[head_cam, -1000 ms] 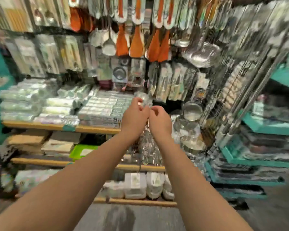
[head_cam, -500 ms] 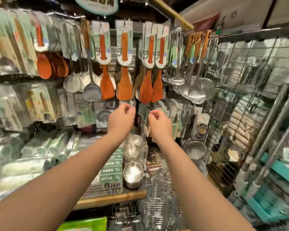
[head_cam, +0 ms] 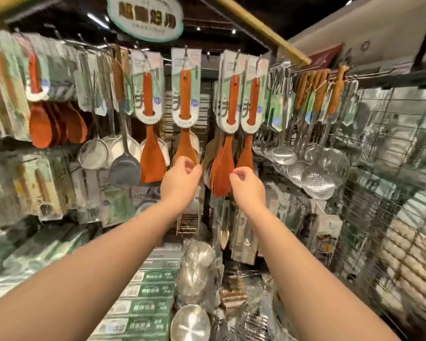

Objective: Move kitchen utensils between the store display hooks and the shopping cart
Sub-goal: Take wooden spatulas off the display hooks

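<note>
1. the thing to go for was the wooden spatula (head_cam: 185,147) hanging dead centre on the display. its handle pointed up inside a card sleeve (head_cam: 186,77), and the sleeve hung on a wire hook (head_cam: 186,54). more paddles (head_cam: 221,166) of the same kind hung just to its right. no shopping cart was in view.
2. the left hand (head_cam: 181,179) was raised right in front of that spatula's blade, fingers (head_cam: 188,166) curled with thumb and forefinger close together. honestly couldn't tell if they pinched the blade's lower edge or just sat in front of it.
3. the right hand (head_cam: 247,187) was just below the rightmost paddle (head_cam: 246,153). its fingers were curled in, thumb tip to forefinger, with nothing visible in them.
4. handling guess: it looked like light, stiff wood, not fragile and not slippery. the card looked like the weak part, likely to bend or tear at the hang hole if yanked downward.
5. so i'd have taken it by the neck just under the card, or gripped sleeve and handle together. then i'd have lifted it up and toward me so the hole slid off the hook's tip.
6. watch-out: the paddles hung packed close together, and the steel skimmers (head_cam: 316,179) off to the right dangled near. a swinging blade could've knocked the neighbours.
</note>
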`<state>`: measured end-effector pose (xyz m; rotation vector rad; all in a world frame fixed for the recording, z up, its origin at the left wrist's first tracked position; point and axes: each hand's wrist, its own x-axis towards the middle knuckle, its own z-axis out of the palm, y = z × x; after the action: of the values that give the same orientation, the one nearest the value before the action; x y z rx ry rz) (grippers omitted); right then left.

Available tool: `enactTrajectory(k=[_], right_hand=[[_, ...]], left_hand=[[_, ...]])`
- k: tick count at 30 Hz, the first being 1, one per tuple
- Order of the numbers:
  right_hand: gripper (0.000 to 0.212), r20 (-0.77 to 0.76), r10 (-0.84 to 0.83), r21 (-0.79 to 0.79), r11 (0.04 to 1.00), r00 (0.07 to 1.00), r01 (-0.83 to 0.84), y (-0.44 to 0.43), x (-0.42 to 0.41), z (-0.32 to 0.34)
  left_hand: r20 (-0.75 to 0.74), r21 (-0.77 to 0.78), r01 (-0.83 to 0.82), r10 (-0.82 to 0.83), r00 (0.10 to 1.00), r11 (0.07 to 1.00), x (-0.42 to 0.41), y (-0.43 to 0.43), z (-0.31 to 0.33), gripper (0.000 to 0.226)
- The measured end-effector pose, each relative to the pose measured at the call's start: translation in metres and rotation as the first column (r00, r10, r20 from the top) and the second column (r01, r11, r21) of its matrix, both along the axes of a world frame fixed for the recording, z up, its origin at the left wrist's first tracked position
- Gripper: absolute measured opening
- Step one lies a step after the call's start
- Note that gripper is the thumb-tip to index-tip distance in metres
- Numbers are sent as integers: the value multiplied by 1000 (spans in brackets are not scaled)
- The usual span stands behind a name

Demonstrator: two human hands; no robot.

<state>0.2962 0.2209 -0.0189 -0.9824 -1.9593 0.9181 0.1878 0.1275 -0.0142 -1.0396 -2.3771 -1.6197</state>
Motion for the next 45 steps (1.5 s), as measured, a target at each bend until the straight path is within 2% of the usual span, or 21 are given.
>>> enactTrajectory(k=[3,6,11,14,18,22,27,30,33,37,41,45], right_hand=[[32,7,15,46,999,1000,-15,32,-13,12],[36,38,35,53,998,999,-37,59,-31,22],[57,23,-13,52,999,1000,12,85,-69,33],[69,43,-6,17,1000,999,5,95,-88,37],[69,63,-23,-32,999,998,26,103,-107,36],[51,43,-69,2,998,997,69,108,-118,34],[35,-7,-75,9,997,997,75,102,-121,32],[31,-10,-79,20,997,997,79,98,-121,32],[36,-26,-125,52,991,992,126,96,-119,30],[40,-91,-192,68,978,977,198,94,-115,25],[37,-146,-155,29,987,977,161,90,-112,26],[70,-248,-90,-81,994,965,72,80,-123,36]], left_hand=[[-59,-22,-25,24,998,999,-10,28,6,29],[-48,-15,-96,95,994,995,-30,49,10,38],[-27,-3,-251,251,968,968,-78,60,22,56],[-40,-56,-273,271,962,960,-103,62,26,61],[-29,-131,-217,215,976,967,-122,72,30,65],[-33,-161,-155,152,988,975,-129,86,31,67],[81,-79,-66,73,994,995,-131,95,36,59],[130,41,-3,-2,991,999,-130,99,39,34],[116,92,37,-48,992,995,-131,100,39,21],[104,166,66,-84,991,984,-128,93,33,30],[85,221,70,-91,992,973,-120,84,31,37],[77,233,88,-109,991,968,-111,76,34,37]])
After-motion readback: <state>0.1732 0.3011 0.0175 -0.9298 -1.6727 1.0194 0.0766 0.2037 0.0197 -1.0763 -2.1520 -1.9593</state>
